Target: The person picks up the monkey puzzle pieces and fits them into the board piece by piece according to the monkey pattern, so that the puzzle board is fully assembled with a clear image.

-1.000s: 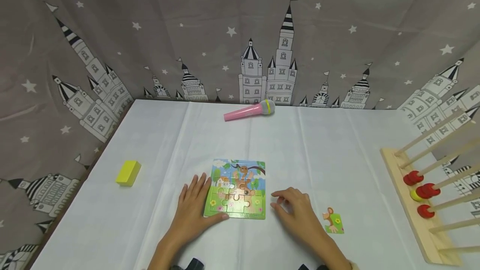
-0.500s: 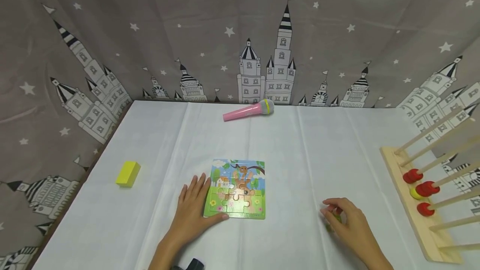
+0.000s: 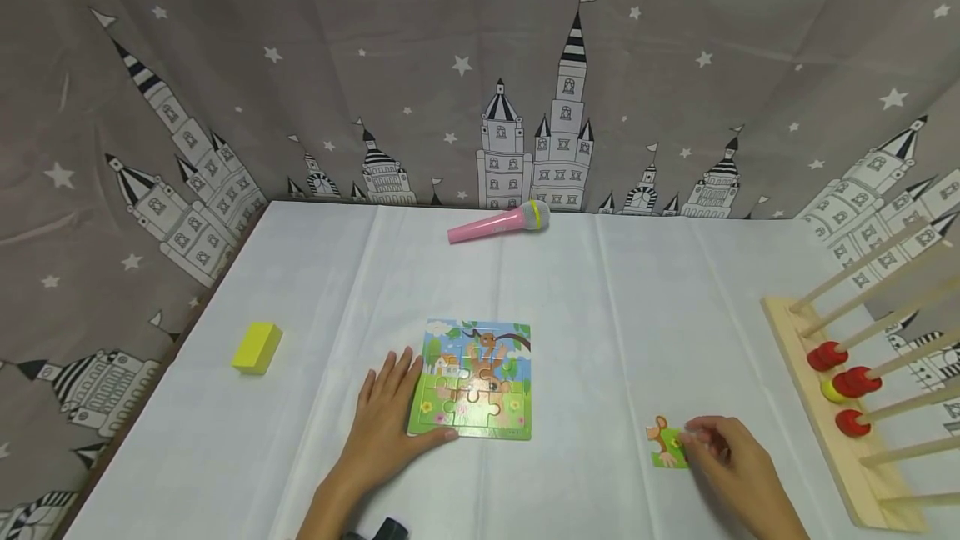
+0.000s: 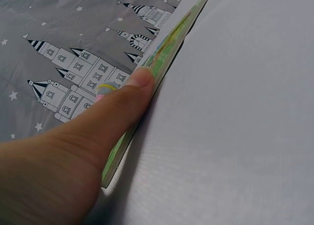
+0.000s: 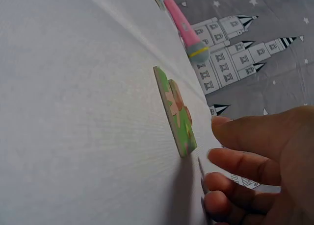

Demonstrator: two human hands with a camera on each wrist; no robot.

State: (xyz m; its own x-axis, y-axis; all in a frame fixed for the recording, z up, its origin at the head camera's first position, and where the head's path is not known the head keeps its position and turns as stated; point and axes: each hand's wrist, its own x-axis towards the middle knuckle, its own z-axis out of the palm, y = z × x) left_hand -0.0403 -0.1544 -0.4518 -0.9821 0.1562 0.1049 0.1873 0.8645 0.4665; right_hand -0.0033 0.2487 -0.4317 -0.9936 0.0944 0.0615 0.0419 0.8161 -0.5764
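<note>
My left hand [image 3: 382,415] rests at the left edge of a square jigsaw puzzle [image 3: 487,373] with a tree and animal picture, fingers spread. In the left wrist view its thumb [image 4: 142,78] touches the green board [image 4: 167,48]. My right hand [image 3: 731,461] is at the right side of a loose puzzle piece [image 3: 664,445], green with a brown and pink figure, its fingertips covering that edge in the head view. In the right wrist view the piece [image 5: 176,112] lies on the cloth, and the thumb and forefinger stand apart beside it, not pinching it.
A pink toy microphone [image 3: 487,226] lies at the table's back edge. A yellow block [image 3: 257,348] sits to the left. On the right stands a wooden peg rack [image 3: 817,423] with red and yellow beads. A grey castle-print curtain [image 3: 412,48] hangs behind the white-covered table [image 3: 570,290].
My right hand has gone from beside the puzzle over to the loose piece, first covering it, then shifting to its right edge. The left hand has stayed in place.
</note>
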